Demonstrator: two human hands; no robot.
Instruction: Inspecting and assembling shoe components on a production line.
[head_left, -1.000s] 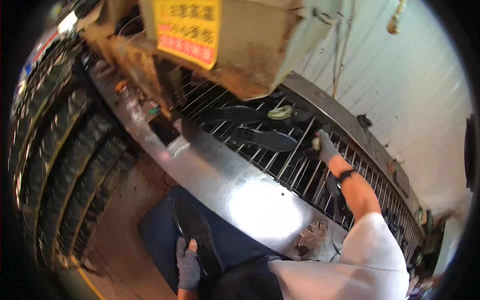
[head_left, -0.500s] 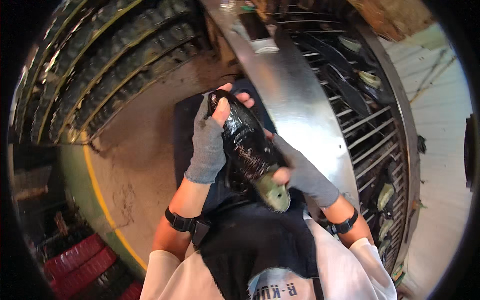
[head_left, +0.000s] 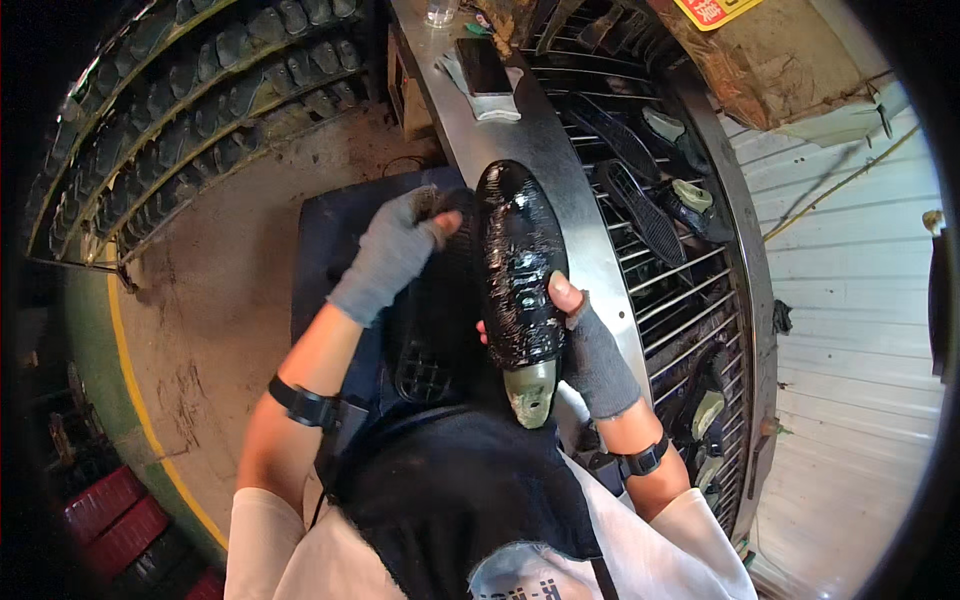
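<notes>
- Here's the shoe (head_left: 522, 265), glossy black and stretched over a pale green form (head_left: 530, 395), lying along the left side of the right hand (head_left: 598, 350) with its rounded end pointing away from the person.
- The right hand, in a fingerless grey glove, is closed around it: thumb on the shoe's right edge, fingertips peeking out on the left.
- Over to the left hand (head_left: 400, 245): fingers bent, thumb at the far end of a dark sole (head_left: 425, 375), but there's blur and I cannot tell whether it pinches it.
- That sole lies just left of the shoe, its gridded heel toward the black apron (head_left: 440, 490), dark blue cloth (head_left: 325, 235) beyond it.
- And what a change from half a second ago! Both hands were on the shoe then; now the left has come away and sits at the sole.
- The shoe has swung too: slanting then, nearly straight out from the body now.
- A second ago the right hand was out over the slatted rack (head_left: 690, 310); now it's back, left of the metal counter (head_left: 595, 240).
</notes>
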